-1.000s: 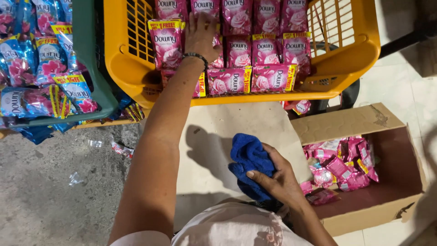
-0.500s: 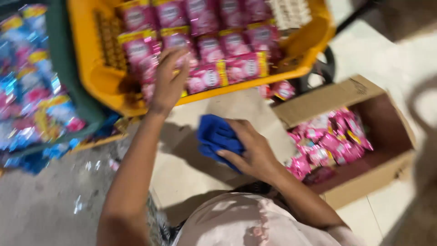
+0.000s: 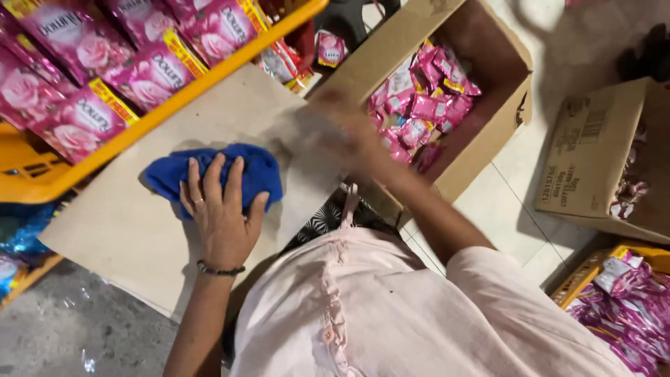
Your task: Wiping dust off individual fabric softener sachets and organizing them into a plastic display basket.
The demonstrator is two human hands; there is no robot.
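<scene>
Left hand flat, fingers spread, pressing blue cloth on the cardboard sheet; right hand blurred over open box of pink sachets, grip unclear; looks mid-pick, next needs a firm sachet grasp.

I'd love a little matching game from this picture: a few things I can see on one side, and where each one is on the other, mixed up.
Things:
1. blue cloth
2. pink sachets
3. pink pouches
4. bracelet

Places:
A. on the left wrist
B. in the open cardboard box
C. under the left hand
D. in the yellow crate

Pairs: 1-C, 2-B, 3-D, 4-A
</scene>
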